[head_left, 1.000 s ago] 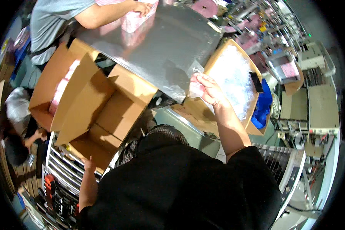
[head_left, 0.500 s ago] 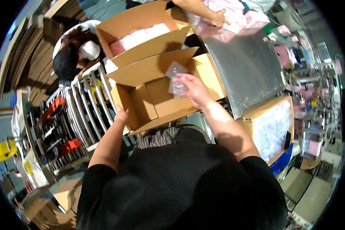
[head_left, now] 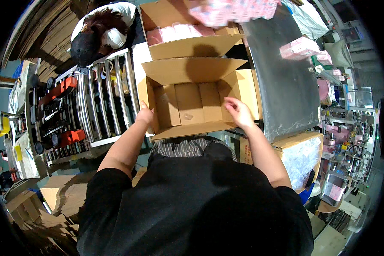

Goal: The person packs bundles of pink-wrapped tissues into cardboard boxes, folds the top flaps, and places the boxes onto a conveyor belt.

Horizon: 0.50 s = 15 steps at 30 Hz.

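An open cardboard box (head_left: 192, 70) stands right in front of me, its far flap raised. My left hand (head_left: 145, 114) is closed over the box's left edge. Over the right end of the same box hovers my right hand (head_left: 240, 113), fingers loosely bent and apart, with nothing seen in them. A small clear plastic piece (head_left: 187, 116) lies on the box's bottom. Beyond stands a second open cardboard box (head_left: 196, 47), which holds several pink packs (head_left: 181, 32). Blurred pink patterned packs (head_left: 234, 12) hang above its far right side.
To the right is a dark tabletop (head_left: 281, 85) with a pink and white carton (head_left: 301, 48). Nearer me sits a box of clear plastic bags (head_left: 301, 160). A roller conveyor (head_left: 102, 98) runs at left, and a person in a dark cap (head_left: 86, 49) is behind it.
My right hand has let go of the clear plastic bags and moved right. The other person's arm has left view, and the pink packs have moved left over the far box.
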Each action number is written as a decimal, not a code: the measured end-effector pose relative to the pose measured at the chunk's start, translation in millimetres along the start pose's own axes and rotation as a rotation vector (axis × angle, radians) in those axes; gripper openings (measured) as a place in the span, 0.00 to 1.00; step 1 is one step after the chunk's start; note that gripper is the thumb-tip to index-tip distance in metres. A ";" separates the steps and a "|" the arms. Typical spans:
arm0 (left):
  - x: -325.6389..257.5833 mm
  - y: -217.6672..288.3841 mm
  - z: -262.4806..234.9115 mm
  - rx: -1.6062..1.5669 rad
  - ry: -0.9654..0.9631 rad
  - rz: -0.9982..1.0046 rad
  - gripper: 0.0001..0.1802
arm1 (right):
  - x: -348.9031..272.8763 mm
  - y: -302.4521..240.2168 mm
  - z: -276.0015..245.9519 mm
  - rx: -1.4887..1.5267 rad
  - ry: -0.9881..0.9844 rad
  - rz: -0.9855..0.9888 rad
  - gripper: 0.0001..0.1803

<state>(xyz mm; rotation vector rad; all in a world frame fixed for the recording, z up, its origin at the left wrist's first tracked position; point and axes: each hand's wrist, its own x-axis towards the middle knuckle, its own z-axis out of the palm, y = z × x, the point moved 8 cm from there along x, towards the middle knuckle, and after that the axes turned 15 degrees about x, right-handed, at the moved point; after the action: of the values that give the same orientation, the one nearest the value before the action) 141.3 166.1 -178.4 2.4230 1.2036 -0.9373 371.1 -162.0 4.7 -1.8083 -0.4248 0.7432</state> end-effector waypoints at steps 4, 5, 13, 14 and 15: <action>-5.4 -6.5 0.6 -0.030 -0.017 -0.002 0.45 | -30.4 -14.9 -31.2 -0.577 0.024 -0.129 0.17; -6.4 -6.8 2.1 -0.041 -0.018 0.007 0.45 | -36.5 -11.0 -36.3 -0.608 0.016 -0.040 0.16; 12.4 -19.1 14.8 -0.010 -0.060 -0.028 0.49 | -60.2 -199.5 40.0 0.581 -0.553 -0.161 0.26; 12.4 -22.8 15.6 -0.084 -0.045 -0.025 0.50 | -81.3 -244.6 56.0 0.817 -0.635 -0.244 0.31; 16.9 -20.0 11.0 0.038 0.006 0.087 0.50 | -107.3 -292.4 70.5 1.049 -0.742 -0.319 0.37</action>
<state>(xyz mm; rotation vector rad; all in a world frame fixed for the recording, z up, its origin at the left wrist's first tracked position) 128.3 183.1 -197.1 2.4877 1.0825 -0.9366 263.8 -74.1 292.3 -0.4385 -0.6209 1.1139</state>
